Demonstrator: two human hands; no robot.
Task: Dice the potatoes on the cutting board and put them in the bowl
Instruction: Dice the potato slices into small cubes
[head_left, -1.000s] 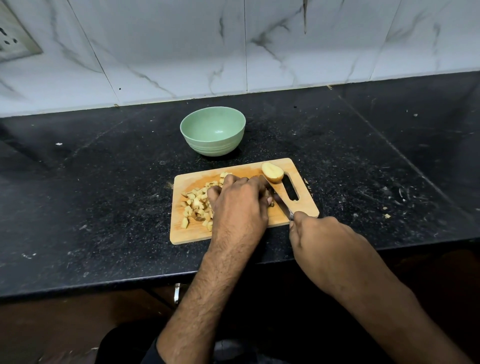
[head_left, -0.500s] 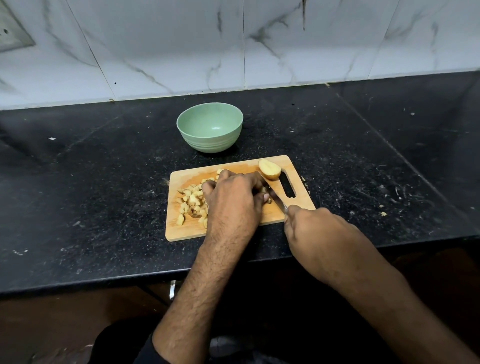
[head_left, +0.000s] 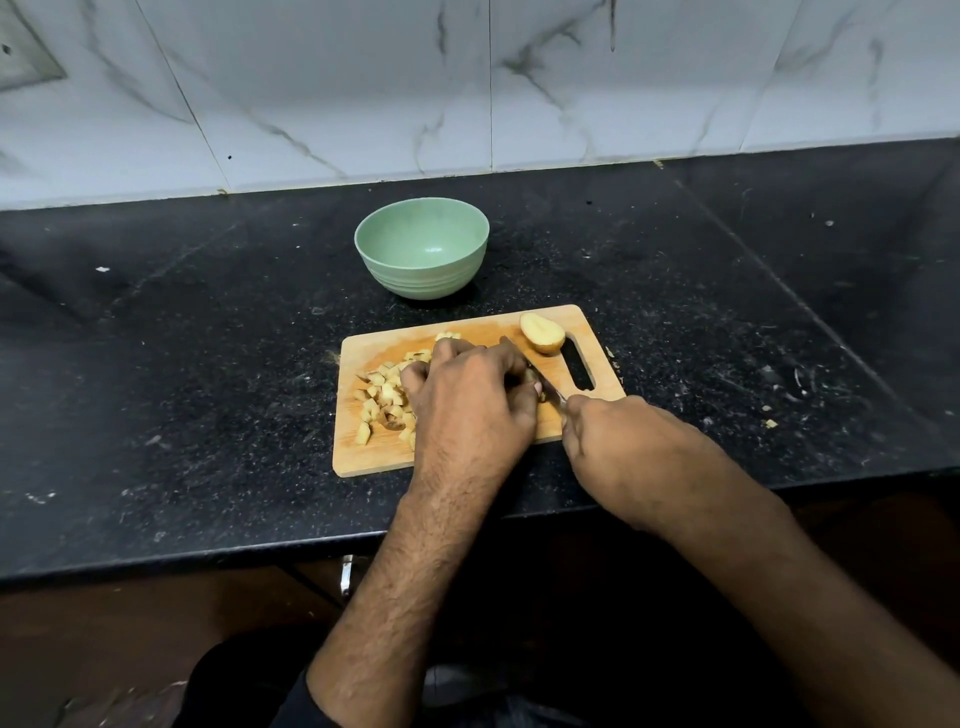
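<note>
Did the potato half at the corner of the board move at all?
No. The potato half sits at the same far corner of the cutting board, beside its handle slot, as before.

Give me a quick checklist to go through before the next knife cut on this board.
1. Round pale green bowl within reach behind the board, nothing in it: ok.
2. Rectangular wooden cutting board lying flat on the black counter: ok.
3. Left hand curled over the piece being cut; fingertips' clearance from the blade: cannot tell.
4. Right hand grip on the small steel knife: ok.
5. Diced potato pile clear of the blade, left of the hand: ok.
6. Uncut potato half out of the way by the handle slot: ok.
</note>
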